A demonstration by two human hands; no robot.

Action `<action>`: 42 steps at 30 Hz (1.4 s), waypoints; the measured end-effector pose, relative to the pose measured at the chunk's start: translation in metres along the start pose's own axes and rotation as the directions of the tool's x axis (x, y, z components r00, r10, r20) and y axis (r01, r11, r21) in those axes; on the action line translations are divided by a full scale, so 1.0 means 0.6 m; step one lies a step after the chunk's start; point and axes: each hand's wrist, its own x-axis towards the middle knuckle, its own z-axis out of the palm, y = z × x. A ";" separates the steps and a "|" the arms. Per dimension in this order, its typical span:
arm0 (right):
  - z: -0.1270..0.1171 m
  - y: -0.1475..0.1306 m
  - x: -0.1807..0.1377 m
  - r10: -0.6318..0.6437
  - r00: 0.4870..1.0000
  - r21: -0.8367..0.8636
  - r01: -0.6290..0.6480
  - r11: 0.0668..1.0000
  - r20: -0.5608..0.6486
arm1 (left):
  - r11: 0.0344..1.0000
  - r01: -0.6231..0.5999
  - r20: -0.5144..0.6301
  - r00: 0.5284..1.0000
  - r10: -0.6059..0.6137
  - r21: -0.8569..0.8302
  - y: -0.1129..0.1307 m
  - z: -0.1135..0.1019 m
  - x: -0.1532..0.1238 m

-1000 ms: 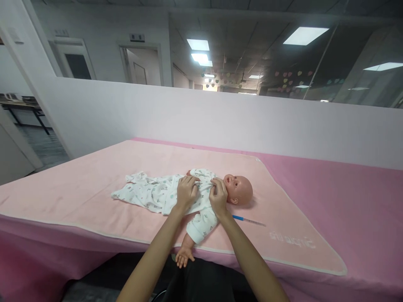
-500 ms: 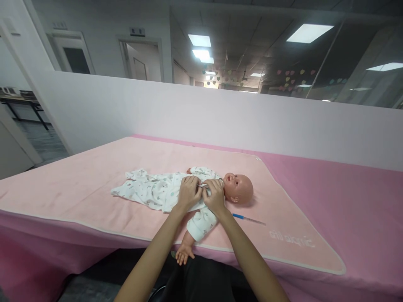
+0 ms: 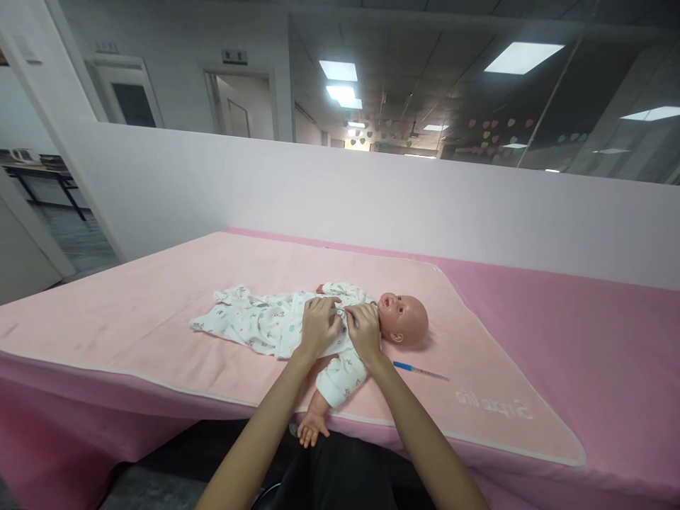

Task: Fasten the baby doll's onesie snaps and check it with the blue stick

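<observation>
A baby doll (image 3: pixel 406 322) lies on its back on a pale pink blanket, its head to the right. It wears white printed baby clothes (image 3: pixel 265 322). On the doll's chest my left hand (image 3: pixel 319 322) is closed, its fingertips pinching the front of the clothes. My right hand (image 3: pixel 364 327) is beside it, nearer the doll's neck, with its fingers also closed on the cloth. A small gap of fabric shows between the two hands. The doll's near arm hangs toward me, its hand over the table edge.
A thermometer (image 3: pixel 419 370) with a blue end lies near the doll's head. The pale pink blanket (image 3: pixel 478 397) covers a darker pink cloth (image 3: pixel 600 340). Behind the table rises a white low wall (image 3: pixel 340 191) with glass above it.
My hands have drawn slightly apart at the fingertips over the chest. The whole view has shifted a little; doll and thermometer lie as before.
</observation>
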 end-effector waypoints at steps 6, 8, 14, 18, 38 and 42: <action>-0.001 -0.002 0.002 -0.006 1.000 0.011 0.006 1.000 -0.004 | 0.997 -0.024 0.011 1.000 0.024 0.079 0.004 0.005 0.000; -0.002 -0.003 0.002 -0.005 1.000 0.016 0.005 1.000 -0.007 | 0.996 -0.024 0.000 1.000 0.024 0.086 0.004 0.005 0.000; -0.002 -0.004 0.002 -0.006 1.000 0.020 0.006 1.000 -0.007 | 0.997 -0.024 -0.018 1.000 0.026 0.080 0.002 0.006 0.001; -0.002 -0.004 0.001 -0.007 1.000 0.015 0.007 1.000 -0.013 | 0.997 -0.024 -0.025 0.999 0.026 0.068 0.002 0.008 0.001; -0.003 -0.005 -0.001 -0.022 1.000 0.011 0.022 1.000 -0.007 | 0.999 0.019 -0.068 0.998 -0.017 0.043 0.001 0.009 0.002; -0.004 -0.005 -0.001 -0.025 1.000 0.012 0.025 1.000 -0.013 | 0.998 0.032 -0.072 0.997 -0.028 0.050 -0.001 0.010 0.002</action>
